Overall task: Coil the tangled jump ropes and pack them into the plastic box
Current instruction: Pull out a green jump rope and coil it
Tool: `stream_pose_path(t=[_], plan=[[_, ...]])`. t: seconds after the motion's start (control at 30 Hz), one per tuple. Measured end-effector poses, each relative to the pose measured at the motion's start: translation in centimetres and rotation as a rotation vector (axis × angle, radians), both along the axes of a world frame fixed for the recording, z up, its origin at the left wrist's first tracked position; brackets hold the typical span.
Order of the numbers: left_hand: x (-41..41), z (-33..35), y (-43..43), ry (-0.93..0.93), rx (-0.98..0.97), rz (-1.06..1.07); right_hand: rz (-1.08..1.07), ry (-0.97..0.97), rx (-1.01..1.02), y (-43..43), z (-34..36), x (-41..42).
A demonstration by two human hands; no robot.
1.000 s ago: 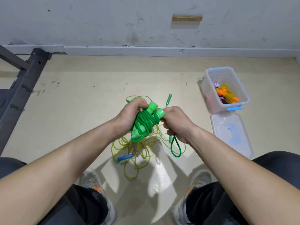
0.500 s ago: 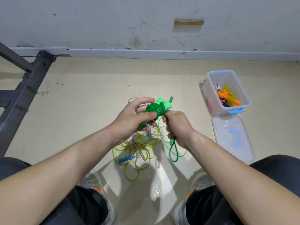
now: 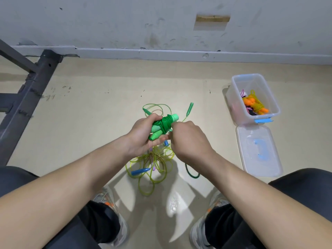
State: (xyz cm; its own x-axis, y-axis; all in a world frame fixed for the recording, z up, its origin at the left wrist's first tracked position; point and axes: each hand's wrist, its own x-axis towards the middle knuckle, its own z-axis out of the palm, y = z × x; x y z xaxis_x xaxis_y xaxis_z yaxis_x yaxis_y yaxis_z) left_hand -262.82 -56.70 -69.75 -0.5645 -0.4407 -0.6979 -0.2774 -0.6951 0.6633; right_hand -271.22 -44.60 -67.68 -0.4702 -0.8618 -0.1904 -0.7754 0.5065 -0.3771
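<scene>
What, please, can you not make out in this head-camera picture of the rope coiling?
Head view: the right hand's fingertips, behind its own back; whether they pinch the green rope bundle is unclear.
Head view: the floor tangle's middle, partly covered by the left hand; rope count untellable.
Head view: the plastic box's lower contents, under the orange-handled rope.
Head view: the dark metal frame, cut off by the left edge.
</scene>
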Motion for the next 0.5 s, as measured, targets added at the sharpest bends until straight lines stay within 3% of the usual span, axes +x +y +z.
stream_pose_path(t=[0.1,0.33,0.5], plan=[[0.0,-0.3,0.1,-0.005,-0.013,-0.062,-0.030,-0.240,-0.146,-0.1,-0.1,0.4],[0.7,0.8,-0.8,0.035,0.118,-0.136,-0.166,-1.026,-0.118,-0.1,0.2,-2.0],[1.3,2.4,-1.4,0.137,0.011,-0.184,-0.064,-1.139,-0.201,0.5,0.1,-2.5]])
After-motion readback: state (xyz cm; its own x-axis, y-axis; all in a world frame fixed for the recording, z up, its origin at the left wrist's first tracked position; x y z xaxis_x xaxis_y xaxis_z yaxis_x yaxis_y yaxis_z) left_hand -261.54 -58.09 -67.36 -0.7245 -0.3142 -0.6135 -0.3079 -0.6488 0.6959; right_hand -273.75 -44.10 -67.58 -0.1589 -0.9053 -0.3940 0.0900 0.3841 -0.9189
